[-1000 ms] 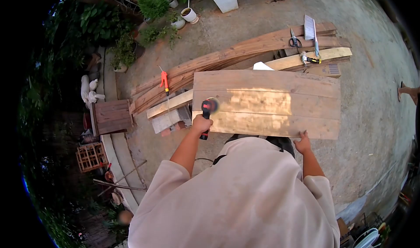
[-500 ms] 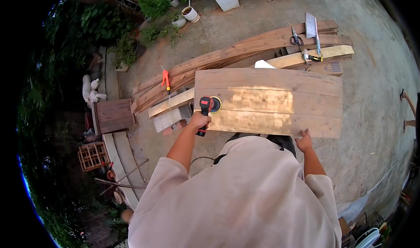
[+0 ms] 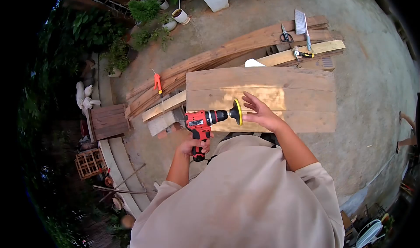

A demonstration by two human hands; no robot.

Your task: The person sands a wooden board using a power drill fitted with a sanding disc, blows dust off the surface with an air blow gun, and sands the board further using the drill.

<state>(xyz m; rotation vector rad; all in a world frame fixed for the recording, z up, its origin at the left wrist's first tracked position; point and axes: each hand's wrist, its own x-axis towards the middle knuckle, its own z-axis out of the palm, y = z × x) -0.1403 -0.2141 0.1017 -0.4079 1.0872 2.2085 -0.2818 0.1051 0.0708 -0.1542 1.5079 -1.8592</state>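
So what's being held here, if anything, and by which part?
The left hand holds the red drill by its handle. The right hand, open beside the drill's disc, grips nothing.

Red drill (image 3: 199, 122) in the left hand (image 3: 192, 146), right hand (image 3: 261, 113) spread beside its yellow-edged disc (image 3: 237, 112).
The left hand wraps the handle; the disc faces the right hand's fingers, and a wooden panel (image 3: 306, 99) lies beyond the hands.

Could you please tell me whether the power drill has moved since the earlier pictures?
Yes: the power drill has lifted up off the wooden panel, toward the camera.
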